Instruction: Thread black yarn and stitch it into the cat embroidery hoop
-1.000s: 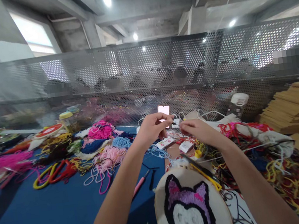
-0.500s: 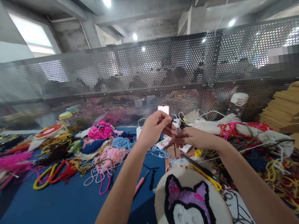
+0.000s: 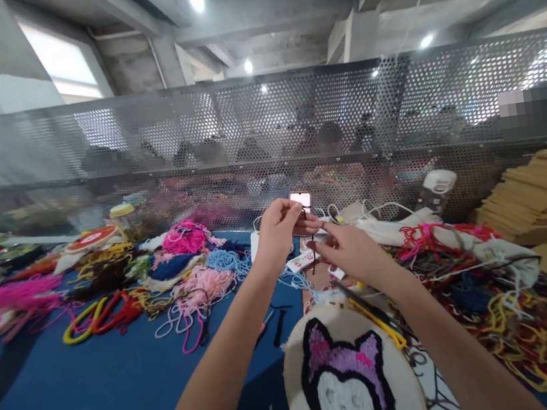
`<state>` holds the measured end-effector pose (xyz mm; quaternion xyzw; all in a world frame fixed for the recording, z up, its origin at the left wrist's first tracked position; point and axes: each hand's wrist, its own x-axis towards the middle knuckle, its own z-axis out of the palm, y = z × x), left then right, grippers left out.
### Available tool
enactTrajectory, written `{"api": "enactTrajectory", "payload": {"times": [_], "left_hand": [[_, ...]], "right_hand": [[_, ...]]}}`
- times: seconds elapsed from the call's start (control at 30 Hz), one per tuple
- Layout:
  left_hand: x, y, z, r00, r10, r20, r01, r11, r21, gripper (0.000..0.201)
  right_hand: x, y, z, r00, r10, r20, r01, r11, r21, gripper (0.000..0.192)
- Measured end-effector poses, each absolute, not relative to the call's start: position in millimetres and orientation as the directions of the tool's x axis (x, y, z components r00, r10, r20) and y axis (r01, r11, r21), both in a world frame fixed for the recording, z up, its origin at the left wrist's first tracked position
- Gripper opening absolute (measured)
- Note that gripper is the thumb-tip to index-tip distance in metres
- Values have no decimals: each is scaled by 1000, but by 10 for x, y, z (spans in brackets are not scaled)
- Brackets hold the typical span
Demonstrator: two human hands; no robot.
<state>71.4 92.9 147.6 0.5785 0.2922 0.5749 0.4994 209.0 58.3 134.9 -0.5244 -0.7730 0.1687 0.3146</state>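
**Hands meet over a dark strand above a half-worked hoop**

A person's two bare hands come together above a blue table, fingertips almost touching. The left hand is pinched shut on a short dark strand of yarn that hangs down from its fingers; the right hand reaches in from the other side with thumb and forefinger drawn close beside the same strand, though whether it truly grips it, or some small tool, is too fine to tell. Directly below the forearms lies a round embroidery hoop, its cloth already filled with the tufted face of a cat-like character: black outline, purple ears, white face, a pink spot at the bottom. The design looks largely worked (the lower edge runs out of frame, so how much is left cannot be judged), and the strand is held well clear of the cloth, not yet in it. Loose yarn in pink, blue, yellow and red is heaped to the left and right of the hoop. A stack of cardboard sheets sits at the far right, and a small lit phone stands just behind the hands, in front of a perforated metal screen.
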Motion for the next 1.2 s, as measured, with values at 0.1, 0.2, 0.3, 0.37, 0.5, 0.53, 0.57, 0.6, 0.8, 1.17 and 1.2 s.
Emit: {"api": "enactTrajectory", "payload": {"times": [0.1,0.2,0.3,0.37,0.5,0.53,0.57,0.6,0.8,1.17,1.2], "left_hand": [[727,918,1457,174,910,378,-243,-332,911,7],[709,929,1445,163,884,438,-137,-419,898,7],[670,946,1443,106,830,548,81,-557,827,9],[648,950,1442,79,796,600,240,-599,763,10],[644,932,1428,166,796,583,371,-598,710,11],[649,923,1427,213,799,563,361,-600,714,12],[655,913,1428,264,803,535,339,-596,727,11],[660,902,1433,316,808,497,312,-584,750,11],[615,842,1524,517,785,342,96,-450,888,10],[611,885,1540,524,781,339,-154,-305,940,9],[619,899,1529,512,789,339,-161,-299,941,9]], "right_hand": [[2025,648,1269,-320,927,193,573,352,-740,23],[1998,627,1257,-365,925,104,483,284,-829,25],[2007,523,1319,-335,935,114,551,293,-782,32],[2042,447,1392,-295,928,226,631,367,-683,36],[2202,392,1536,-193,868,457,744,433,-508,37],[2255,405,1558,-167,851,497,761,432,-484,36],[2309,427,1572,-144,834,532,776,429,-462,36],[2362,456,1578,-125,819,560,789,425,-444,35],[2495,668,1486,-138,823,551,798,422,-431,30],[2266,701,1298,-430,869,246,704,493,-512,32],[2267,700,1292,-440,867,235,704,495,-509,31]]}}
